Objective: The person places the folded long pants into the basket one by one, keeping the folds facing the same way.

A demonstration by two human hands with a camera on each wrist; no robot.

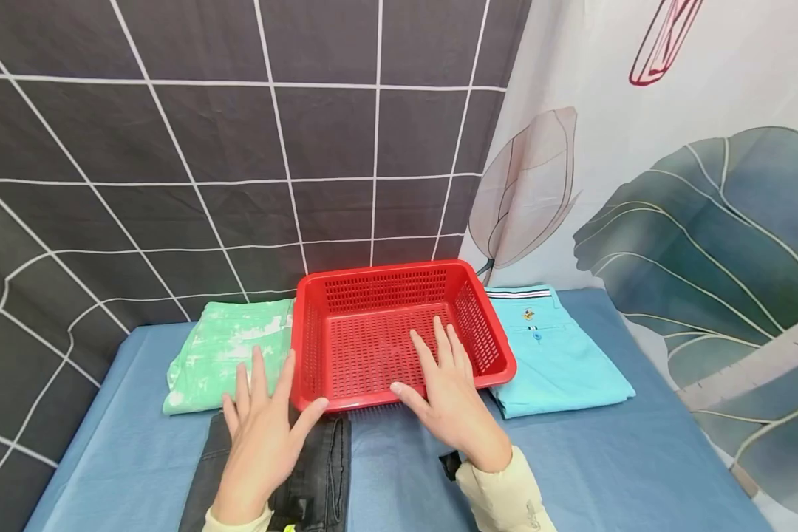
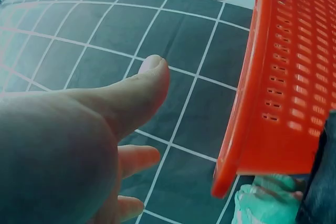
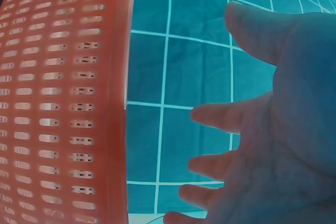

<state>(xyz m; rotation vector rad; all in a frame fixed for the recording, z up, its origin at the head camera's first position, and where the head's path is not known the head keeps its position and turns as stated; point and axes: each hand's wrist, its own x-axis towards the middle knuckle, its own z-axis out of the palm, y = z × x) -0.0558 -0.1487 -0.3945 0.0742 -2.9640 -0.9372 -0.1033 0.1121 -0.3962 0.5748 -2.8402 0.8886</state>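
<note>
1. Our left hand [image 1: 262,443] spreads its fingers and grasps nothing; it hovers above a folded dark garment [image 1: 321,451], thumb pointing toward the basket. We judge the wide spread suits reaching for something broad, rather than pinching a small thing.
2. Our right hand [image 1: 448,403] is likewise loose, fingers extended and holding nothing, over the near right part of the basket in the head view. Both wrist views show a gap between fingers and plastic, so we take neither hand to be touching it.
3. The red basket [image 1: 372,362] lies just ahead of our hands: its near left corner is beside the left fingertips, its near rim runs beneath the right hand. It sits between the garments, probably so that either hand can reach it easily.
4. Left of the basket, beyond our left fingers, lies a folded green garment [image 1: 229,355]; to the right, past our right hand, a folded light-blue garment [image 1: 561,366] lies close against it. Folding presumably keeps each one flat and compact.
5. Everything rests on a blue-covered surface [image 1: 399,480], with a dark gridded backdrop [image 1: 206,133] behind it.
</note>
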